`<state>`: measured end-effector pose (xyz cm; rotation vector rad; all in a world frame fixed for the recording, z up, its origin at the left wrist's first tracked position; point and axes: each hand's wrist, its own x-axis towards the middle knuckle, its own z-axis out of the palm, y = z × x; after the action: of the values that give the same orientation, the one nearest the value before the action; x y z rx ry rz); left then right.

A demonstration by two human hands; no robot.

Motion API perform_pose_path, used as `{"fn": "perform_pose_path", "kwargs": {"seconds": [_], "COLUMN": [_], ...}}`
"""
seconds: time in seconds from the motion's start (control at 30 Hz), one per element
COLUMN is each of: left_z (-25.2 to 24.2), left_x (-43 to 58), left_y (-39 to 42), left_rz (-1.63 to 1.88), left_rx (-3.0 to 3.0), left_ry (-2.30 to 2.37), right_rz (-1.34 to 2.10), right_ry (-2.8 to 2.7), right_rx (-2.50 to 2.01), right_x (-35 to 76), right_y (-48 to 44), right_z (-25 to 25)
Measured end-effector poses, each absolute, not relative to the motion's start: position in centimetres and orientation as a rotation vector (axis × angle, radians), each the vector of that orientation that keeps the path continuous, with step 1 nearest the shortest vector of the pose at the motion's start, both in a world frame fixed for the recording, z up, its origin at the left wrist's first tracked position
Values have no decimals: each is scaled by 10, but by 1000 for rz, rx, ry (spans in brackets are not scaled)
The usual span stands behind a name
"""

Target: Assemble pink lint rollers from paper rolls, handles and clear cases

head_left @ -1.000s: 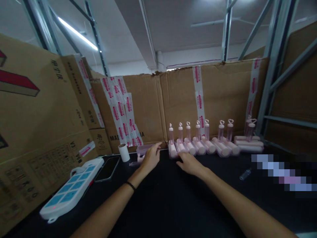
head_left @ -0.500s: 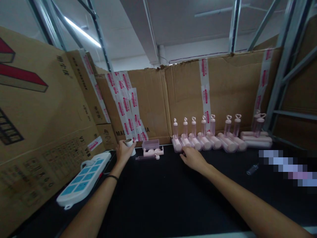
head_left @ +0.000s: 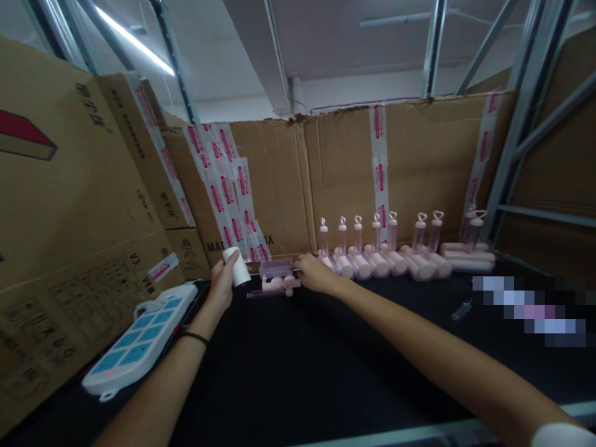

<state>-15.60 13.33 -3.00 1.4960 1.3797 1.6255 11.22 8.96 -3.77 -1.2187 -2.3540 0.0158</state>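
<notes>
My left hand (head_left: 222, 282) is wrapped round a white cylinder (head_left: 238, 268), which tilts and is lifted at the left of the black table. Beside it lies an opened pink case (head_left: 275, 268) with a see-through lid and pale pink parts inside. A small pink piece with a clear tube (head_left: 261, 293) lies in front of the case. My right hand (head_left: 313, 273) is at the case's right edge, fingertips bent; whether they grip anything is hidden. Just right of it begins a row of several pink cases (head_left: 363, 266) with upright clear tubes topped by heart-shaped loops.
A white power strip (head_left: 139, 338) with blue sockets lies at the left. Cardboard walls (head_left: 270, 161) stand at the back and left. A small clear tube (head_left: 462, 310) and a blurred-out patch are at the right. Metal shelf posts (head_left: 516, 124) rise behind.
My left hand has lifted and tipped the white cylinder, which stood upright before. My right hand has moved left, from the row of pink cases to the opened case. The view has shifted slightly.
</notes>
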Motion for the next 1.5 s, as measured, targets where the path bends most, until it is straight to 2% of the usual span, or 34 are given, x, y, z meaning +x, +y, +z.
{"fn": "perform_pose_path", "kwargs": {"seconds": [0.23, 0.87, 1.13, 1.37, 1.5], "left_z": [-28, -27, -37, -39, -33], "left_x": [-127, -104, -95, -87, -85], "left_y": [111, 85, 82, 72, 62], "left_rz": [1372, 1251, 1214, 1119, 998], "left_rx": [1440, 1448, 1476, 1538, 1499], "left_ry": [956, 975, 927, 818, 717], "right_rz": [110, 149, 130, 268, 465], "right_ry": [-2525, -2601, -2411, -2319, -2276], "right_rx": [-1209, -1120, -1003, -892, -734], "right_x": [101, 101, 121, 143, 151], "right_y": [137, 165, 134, 97, 90], "right_z": [-51, -56, -29, -5, 9]}}
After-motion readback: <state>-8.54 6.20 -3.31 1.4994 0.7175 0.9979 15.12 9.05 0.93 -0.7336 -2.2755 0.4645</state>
